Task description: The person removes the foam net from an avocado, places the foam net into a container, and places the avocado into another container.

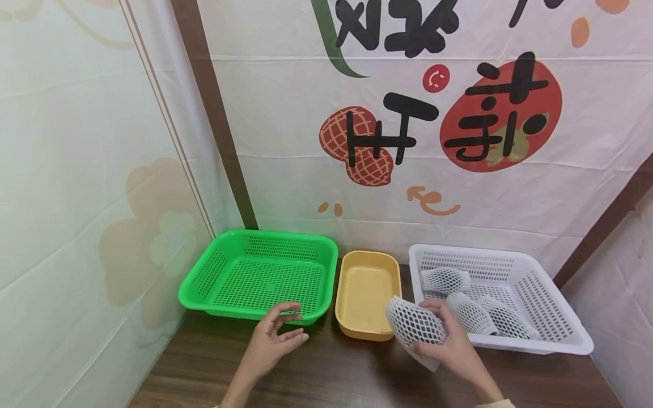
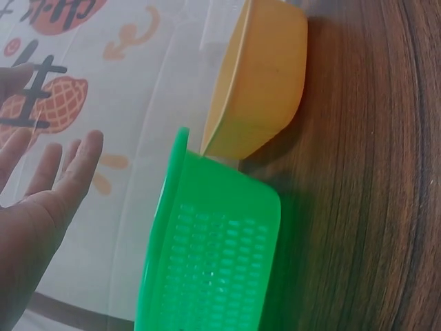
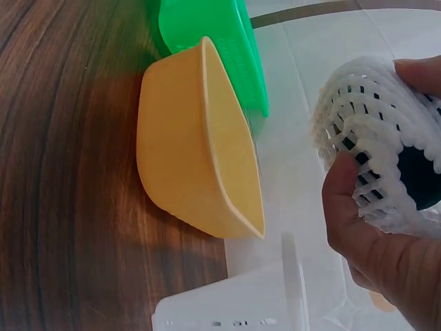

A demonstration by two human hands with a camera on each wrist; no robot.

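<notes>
A: Yellow tub (image 1: 367, 294) as clock ctr, 6 o'clock = person's side. Nearest stuff?
B: Wood tabletop (image 1: 326, 379) at 6. L hand (image 1: 272, 345) at approx 8, by the near rim of the green basket (image 1: 196, 289); thumb & fingers apart, lightly bent.
A: R hand?
B: R hand (image 1: 454, 345) at 4, fingers clamped on a netted piece (image 1: 415, 326), i.e. white foam mesh w/ smth dark inside. It's tilted, held up off the tabletop, near the white basket (image 1: 561, 343).
A: Farther out?
B: White basket at 3, w/ 3 more netted pieces (image 1: 471, 313) lying in it. Green basket at 9, just beside the tub; can't tell if they touch.
A: Behind?
B: Printed backdrop (image 1: 285, 187) at 12, w/ dark characters, a peanut pic & a red fruit pic.
</notes>
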